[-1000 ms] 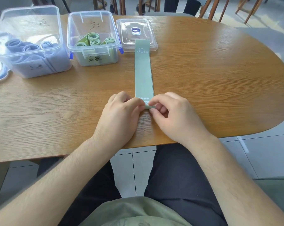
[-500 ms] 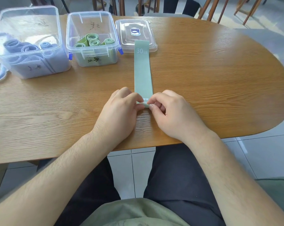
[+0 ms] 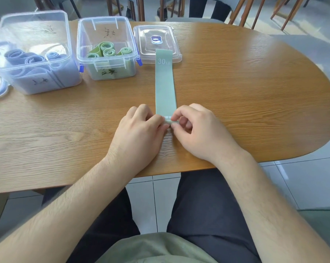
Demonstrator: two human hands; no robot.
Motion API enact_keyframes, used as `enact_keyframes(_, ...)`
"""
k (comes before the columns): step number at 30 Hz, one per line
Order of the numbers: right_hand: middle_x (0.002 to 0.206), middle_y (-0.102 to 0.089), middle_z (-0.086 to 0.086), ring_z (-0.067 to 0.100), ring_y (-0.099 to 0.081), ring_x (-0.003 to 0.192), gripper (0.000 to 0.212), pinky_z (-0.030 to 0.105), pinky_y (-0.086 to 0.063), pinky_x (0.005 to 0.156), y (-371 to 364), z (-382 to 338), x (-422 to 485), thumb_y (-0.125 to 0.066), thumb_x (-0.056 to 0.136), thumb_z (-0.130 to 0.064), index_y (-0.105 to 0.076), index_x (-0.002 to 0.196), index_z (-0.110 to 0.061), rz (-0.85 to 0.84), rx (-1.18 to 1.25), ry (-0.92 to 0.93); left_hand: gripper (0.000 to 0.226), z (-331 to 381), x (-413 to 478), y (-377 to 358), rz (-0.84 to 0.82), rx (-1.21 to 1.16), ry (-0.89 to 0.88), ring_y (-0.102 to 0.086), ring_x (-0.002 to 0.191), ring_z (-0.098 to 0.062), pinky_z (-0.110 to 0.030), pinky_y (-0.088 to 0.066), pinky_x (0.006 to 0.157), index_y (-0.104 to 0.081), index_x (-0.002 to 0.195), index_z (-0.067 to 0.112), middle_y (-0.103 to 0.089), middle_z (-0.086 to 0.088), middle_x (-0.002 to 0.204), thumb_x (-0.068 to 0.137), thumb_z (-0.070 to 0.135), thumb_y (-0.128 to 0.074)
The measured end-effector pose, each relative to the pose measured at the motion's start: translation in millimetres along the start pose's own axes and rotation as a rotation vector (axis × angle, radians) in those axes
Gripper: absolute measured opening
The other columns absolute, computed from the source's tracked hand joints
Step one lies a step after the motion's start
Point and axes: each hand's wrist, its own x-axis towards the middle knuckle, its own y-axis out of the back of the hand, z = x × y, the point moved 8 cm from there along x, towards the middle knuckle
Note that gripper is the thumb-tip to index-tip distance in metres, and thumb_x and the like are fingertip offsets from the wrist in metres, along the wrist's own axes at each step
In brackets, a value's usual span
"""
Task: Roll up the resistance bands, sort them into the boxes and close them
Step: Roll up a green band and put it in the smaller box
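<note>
I pinch the near end of the green band (image 3: 165,86) with both hands, my left hand (image 3: 139,131) at its left edge and my right hand (image 3: 198,130) at its right, thumbs and fingertips curled on the first small turn so that it starts square, I judge, and not as a cone. The rest lies flat on the table (image 3: 255,92), its long axis running straight away from my fingertips, the far "30 LB" end resting on the loose lid (image 3: 141,44). The open box of green rolls (image 3: 113,73) stands ahead, left of my left hand, handy for dropping the roll in.
</note>
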Motion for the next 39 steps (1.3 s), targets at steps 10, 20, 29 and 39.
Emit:
enact_keyframes(10,0.096,-0.057,-0.007,0.010,-0.055,0.087,0.014,0.039,-0.054,0.078,0,2,6,-0.058,0.098,-0.033,-0.070,0.106,-0.029,-0.001,-0.047,0.005,0.029,-2,11,0,-0.102,-0.096,0.013,-0.058,0.088,-0.036,-0.049,-0.055,0.077,-0.075,0.104,0.010,-0.056,-0.011,0.093,0.090,0.032,-0.061)
enact_keyframes(20,0.095,-0.057,-0.011,0.005,-0.052,0.082,0.013,0.030,-0.049,0.070,3,3,12,-0.055,0.100,-0.034,-0.062,0.109,-0.028,-0.031,-0.075,0.022,0.010,-3,21,-4,-0.116,-0.131,-0.021,-0.058,0.090,-0.033,-0.040,-0.051,0.079,-0.070,0.100,0.012,-0.057,-0.008,0.094,0.094,0.019,-0.069)
enact_keyframes(29,0.089,-0.055,-0.015,-0.004,-0.052,0.079,0.008,0.017,-0.041,0.063,3,9,14,-0.062,0.095,-0.034,-0.063,0.102,-0.032,0.027,-0.057,0.007,0.039,-7,30,-3,-0.077,-0.148,-0.068,-0.057,0.082,-0.036,-0.049,-0.055,0.073,-0.075,0.095,0.010,-0.055,-0.011,0.091,0.097,0.037,-0.047)
enact_keyframes(39,0.087,-0.054,-0.015,-0.002,-0.052,0.077,0.008,0.019,-0.043,0.063,2,12,19,-0.059,0.097,-0.034,-0.066,0.099,-0.032,0.043,-0.062,0.002,0.017,-10,29,-4,-0.119,-0.130,-0.099,-0.055,0.087,-0.028,-0.047,-0.051,0.082,-0.067,0.105,0.016,-0.054,-0.002,0.096,0.094,0.028,-0.064)
